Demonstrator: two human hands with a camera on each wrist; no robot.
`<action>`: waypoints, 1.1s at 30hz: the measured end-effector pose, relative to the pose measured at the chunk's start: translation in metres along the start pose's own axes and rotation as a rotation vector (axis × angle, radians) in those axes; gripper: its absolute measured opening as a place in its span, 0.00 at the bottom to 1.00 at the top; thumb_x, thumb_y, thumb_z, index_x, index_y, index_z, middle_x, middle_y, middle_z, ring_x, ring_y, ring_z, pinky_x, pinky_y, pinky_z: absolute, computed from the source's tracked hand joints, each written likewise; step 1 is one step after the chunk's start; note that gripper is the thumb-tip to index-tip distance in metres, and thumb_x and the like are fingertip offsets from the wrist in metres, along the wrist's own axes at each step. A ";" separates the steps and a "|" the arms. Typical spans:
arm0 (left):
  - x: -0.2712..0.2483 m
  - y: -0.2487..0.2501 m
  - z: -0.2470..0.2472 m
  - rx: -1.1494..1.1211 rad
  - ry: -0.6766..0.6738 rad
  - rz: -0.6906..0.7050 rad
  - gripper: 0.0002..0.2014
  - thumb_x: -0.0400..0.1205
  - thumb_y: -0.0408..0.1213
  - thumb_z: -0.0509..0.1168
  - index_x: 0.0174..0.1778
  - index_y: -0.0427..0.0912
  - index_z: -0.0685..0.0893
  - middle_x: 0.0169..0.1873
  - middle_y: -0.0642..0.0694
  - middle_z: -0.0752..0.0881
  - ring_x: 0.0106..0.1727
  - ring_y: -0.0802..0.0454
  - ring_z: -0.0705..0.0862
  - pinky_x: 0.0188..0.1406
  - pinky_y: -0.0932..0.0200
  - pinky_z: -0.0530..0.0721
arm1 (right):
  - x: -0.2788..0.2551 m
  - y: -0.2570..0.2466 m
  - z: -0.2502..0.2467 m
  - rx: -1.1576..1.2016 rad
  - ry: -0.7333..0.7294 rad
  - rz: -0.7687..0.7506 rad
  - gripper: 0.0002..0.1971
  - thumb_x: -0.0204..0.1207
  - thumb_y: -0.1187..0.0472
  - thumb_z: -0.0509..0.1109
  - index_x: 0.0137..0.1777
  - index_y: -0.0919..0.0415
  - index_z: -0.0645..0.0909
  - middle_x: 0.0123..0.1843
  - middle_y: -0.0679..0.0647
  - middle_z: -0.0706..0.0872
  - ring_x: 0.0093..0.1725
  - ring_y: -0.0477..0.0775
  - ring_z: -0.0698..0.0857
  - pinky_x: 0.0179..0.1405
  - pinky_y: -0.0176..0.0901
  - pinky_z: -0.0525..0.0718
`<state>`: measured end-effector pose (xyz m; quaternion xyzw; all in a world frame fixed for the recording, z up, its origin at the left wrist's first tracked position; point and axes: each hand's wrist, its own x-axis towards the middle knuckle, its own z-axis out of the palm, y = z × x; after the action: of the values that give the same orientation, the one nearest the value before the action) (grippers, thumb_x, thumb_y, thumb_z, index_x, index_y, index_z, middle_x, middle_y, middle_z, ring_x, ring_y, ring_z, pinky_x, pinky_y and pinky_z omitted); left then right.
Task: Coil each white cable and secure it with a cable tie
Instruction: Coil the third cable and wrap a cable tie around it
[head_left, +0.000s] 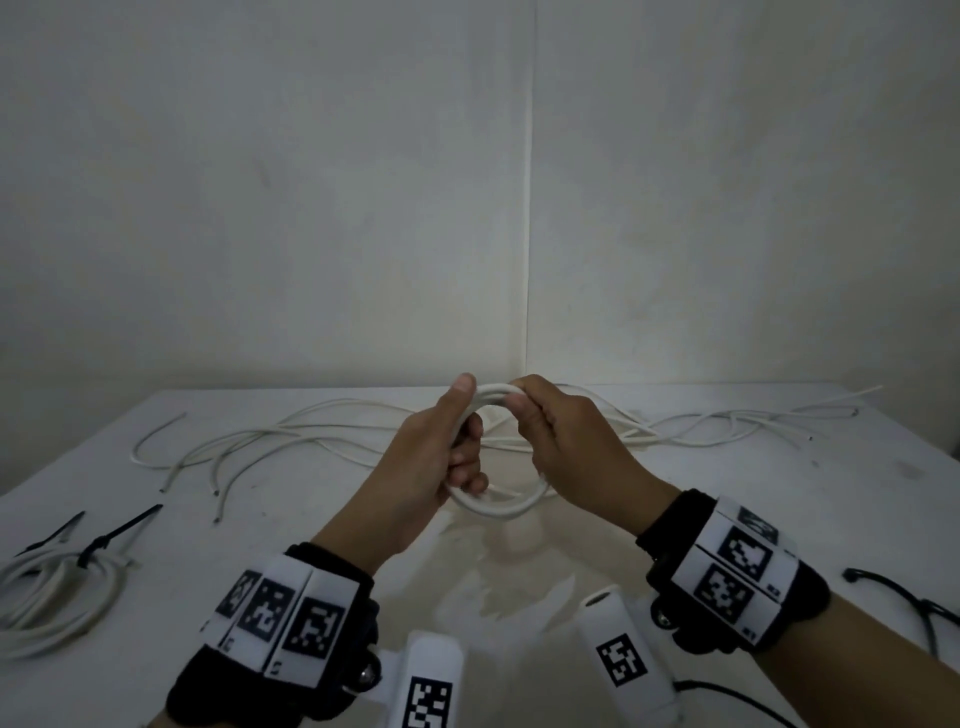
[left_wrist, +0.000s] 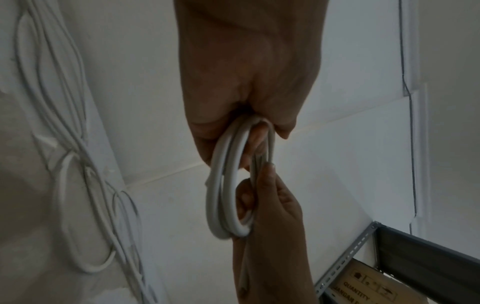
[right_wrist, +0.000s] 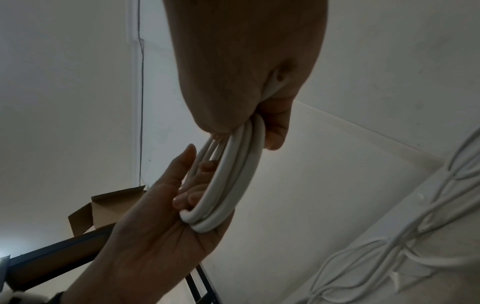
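Note:
Both hands hold one small coil of white cable (head_left: 498, 506) in the air above the table's middle. My left hand (head_left: 447, 447) grips the coil's left side, thumb up on top and fingers curled through the ring. My right hand (head_left: 550, 431) pinches the top right of the coil. In the left wrist view the coil (left_wrist: 221, 195) hangs from my left hand (left_wrist: 246, 92), with the right hand (left_wrist: 270, 205) holding it from below. In the right wrist view the coil (right_wrist: 228, 185) runs from my right hand (right_wrist: 246, 82) down into the left palm (right_wrist: 161, 226).
Several loose white cables (head_left: 291, 436) sprawl across the back of the table (head_left: 779, 493). A coiled cable bound with a black tie (head_left: 62, 582) lies at the front left, another black tie (head_left: 52, 535) beside it. Black ties (head_left: 904, 597) lie at the right edge.

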<state>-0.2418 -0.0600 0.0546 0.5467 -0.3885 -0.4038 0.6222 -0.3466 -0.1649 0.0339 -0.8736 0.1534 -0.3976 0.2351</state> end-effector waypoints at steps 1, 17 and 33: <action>0.000 0.000 -0.001 0.032 -0.011 0.004 0.21 0.84 0.51 0.52 0.33 0.38 0.74 0.15 0.53 0.65 0.17 0.57 0.65 0.23 0.62 0.77 | 0.000 0.001 -0.001 -0.003 -0.021 -0.002 0.19 0.81 0.49 0.53 0.50 0.64 0.77 0.26 0.50 0.74 0.26 0.43 0.75 0.26 0.34 0.68; 0.000 -0.004 0.002 -0.108 0.173 0.146 0.21 0.85 0.43 0.55 0.24 0.43 0.63 0.13 0.56 0.60 0.13 0.60 0.56 0.14 0.72 0.57 | 0.004 0.010 -0.018 -0.309 0.105 -0.125 0.18 0.78 0.53 0.60 0.48 0.67 0.86 0.38 0.53 0.75 0.34 0.48 0.74 0.33 0.40 0.69; 0.002 -0.008 0.008 -0.059 0.188 0.235 0.19 0.85 0.41 0.54 0.27 0.42 0.64 0.13 0.56 0.60 0.13 0.60 0.57 0.14 0.69 0.58 | -0.011 -0.016 -0.002 0.681 -0.053 0.411 0.07 0.78 0.65 0.65 0.39 0.64 0.82 0.26 0.48 0.85 0.27 0.44 0.82 0.31 0.32 0.81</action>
<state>-0.2492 -0.0651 0.0472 0.5144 -0.3778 -0.2867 0.7145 -0.3539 -0.1469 0.0369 -0.7068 0.1784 -0.3480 0.5896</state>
